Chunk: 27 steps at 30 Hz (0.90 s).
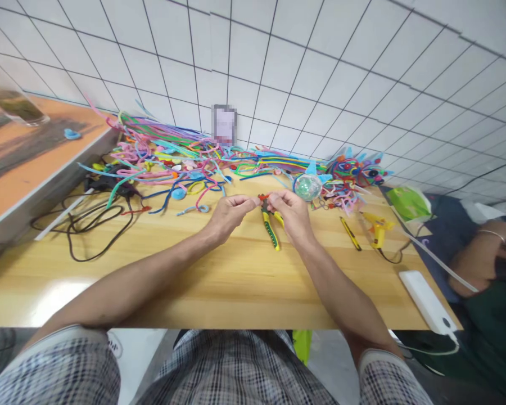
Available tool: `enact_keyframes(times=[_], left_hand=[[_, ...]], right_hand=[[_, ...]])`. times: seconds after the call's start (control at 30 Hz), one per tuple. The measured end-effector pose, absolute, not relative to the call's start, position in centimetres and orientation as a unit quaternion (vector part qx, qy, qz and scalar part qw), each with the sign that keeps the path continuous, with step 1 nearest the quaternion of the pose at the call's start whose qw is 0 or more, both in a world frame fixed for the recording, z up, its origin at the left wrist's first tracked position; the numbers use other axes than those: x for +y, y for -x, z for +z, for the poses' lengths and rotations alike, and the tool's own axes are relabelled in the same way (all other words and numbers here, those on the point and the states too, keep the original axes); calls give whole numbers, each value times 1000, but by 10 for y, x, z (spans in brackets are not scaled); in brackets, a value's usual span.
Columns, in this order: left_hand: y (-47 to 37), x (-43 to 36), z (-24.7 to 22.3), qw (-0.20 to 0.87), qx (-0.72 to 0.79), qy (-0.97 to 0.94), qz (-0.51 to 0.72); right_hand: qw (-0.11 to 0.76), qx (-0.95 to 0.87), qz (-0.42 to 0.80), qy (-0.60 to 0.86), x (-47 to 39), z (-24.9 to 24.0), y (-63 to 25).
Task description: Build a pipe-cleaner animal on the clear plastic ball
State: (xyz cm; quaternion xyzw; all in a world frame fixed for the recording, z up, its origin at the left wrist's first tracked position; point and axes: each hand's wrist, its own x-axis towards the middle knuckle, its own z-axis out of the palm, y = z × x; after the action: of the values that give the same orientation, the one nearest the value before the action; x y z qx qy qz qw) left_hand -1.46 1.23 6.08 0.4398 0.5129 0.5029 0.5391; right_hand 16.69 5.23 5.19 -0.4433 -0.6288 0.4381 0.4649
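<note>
Between my two hands, above the middle of the wooden table, is a small red piece (263,197). My left hand (233,212) pinches its left side with thumb and forefinger. On the other side, the fingers of my right hand (290,214) are closed on the same red piece. Pliers with green and yellow handles (271,230) lie on the table just below the fingertips, one handle partly behind my right hand. A clear ball with blue star-like points (307,187) rests just beyond my right hand.
Colourful fuzzy stems (168,129) are heaped along the wall. A black cable (73,230) lies left. At right are a yellow cutter (351,233), a yellow glue gun (378,229), a white power strip (425,301) and another person's arm (474,256). A phone (224,125) leans on the wall.
</note>
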Motion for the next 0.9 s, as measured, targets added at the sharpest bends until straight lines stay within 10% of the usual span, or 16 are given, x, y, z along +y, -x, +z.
enact_keyframes(times=[0.17,0.4,0.6,0.9], left_hand=[[15,13,58,495,507,-476,521],[12,11,51,530,484,-482,502],[11,11,46,534,460,-507,497],[2,4,43,558,446,-516,473]], right_hand=[[481,-754,186,406,43,54,-161],[414,-572,556,438,58,50,-173],[453,-719,298,434,40,65,-176],[464,-494,571,463,49,33,-199]])
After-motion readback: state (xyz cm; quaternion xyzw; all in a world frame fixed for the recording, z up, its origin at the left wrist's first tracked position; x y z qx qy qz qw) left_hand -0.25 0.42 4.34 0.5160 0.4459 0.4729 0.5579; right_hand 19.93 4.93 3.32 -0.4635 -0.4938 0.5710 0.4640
